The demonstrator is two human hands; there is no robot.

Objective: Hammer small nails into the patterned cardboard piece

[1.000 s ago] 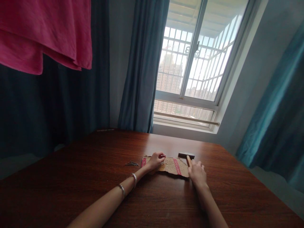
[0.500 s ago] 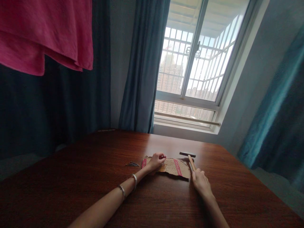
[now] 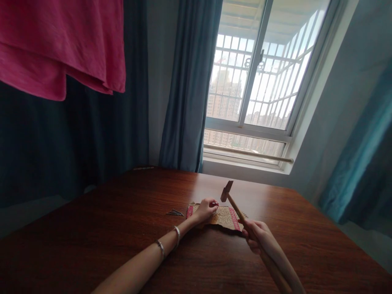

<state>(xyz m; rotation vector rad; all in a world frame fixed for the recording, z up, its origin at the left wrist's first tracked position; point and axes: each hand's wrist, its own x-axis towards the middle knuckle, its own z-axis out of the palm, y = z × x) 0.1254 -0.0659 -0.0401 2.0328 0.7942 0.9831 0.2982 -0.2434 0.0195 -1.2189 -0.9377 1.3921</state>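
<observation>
From my head view, I am holding the wooden-handled hammer point(image 3: 236, 208) in my right hand point(image 3: 257, 235), fingers wrapping round the handle, the head tilting up just to the right of my other fingertips. How high it is hanging, I can't quite judge.

My left hand point(image 3: 206, 210) is sitting over the left part of the patterned board point(image 3: 224, 217), which is lying on the table point(image 3: 128, 237) in front of me. Those fingers are curling towards the thumb; something small may be sitting between them, but I can't tell, nor how tightly they are pinching. A few nails point(image 3: 175, 212) are lying loose just to the left of the board.

For good control, I am reckoning on light, short taps, the hammer face meeting its mark squarely and my left fingertips staying low, clear of the striking line. The board's near edge is looking wavy, so bracing it against the table seems wise, since rocking could be spoiling my aim.
</observation>
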